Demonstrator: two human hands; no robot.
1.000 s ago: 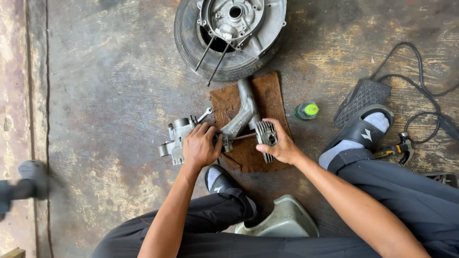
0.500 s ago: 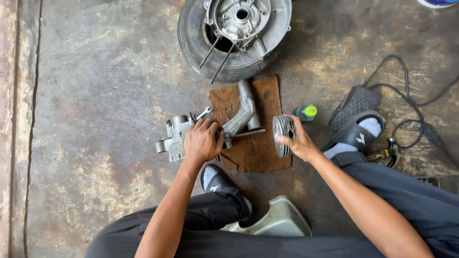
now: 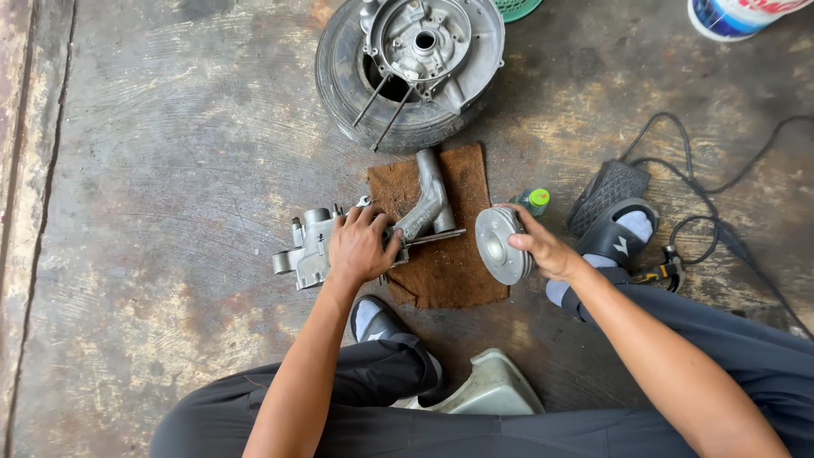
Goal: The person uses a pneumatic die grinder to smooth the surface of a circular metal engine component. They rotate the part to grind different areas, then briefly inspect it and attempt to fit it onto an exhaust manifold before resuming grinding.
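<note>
My left hand presses down on a grey cast-metal engine casing that lies across the left edge of a brown mat. A curved metal pipe of the casing rests on the mat, with a thin shaft sticking out toward the right. My right hand holds a round finned metal disc upright, just off the mat's right edge and clear of the shaft.
A small tyre with a metal hub and two rods lies beyond the mat. A green-capped bottle, a black foot pedal with cables and a small tool sit to the right. I sit on a low pale stool.
My right hand has pulled the finned disc off the shaft and carried it to the right of the mat, turning its face toward me. The left hand stays on the casing.
</note>
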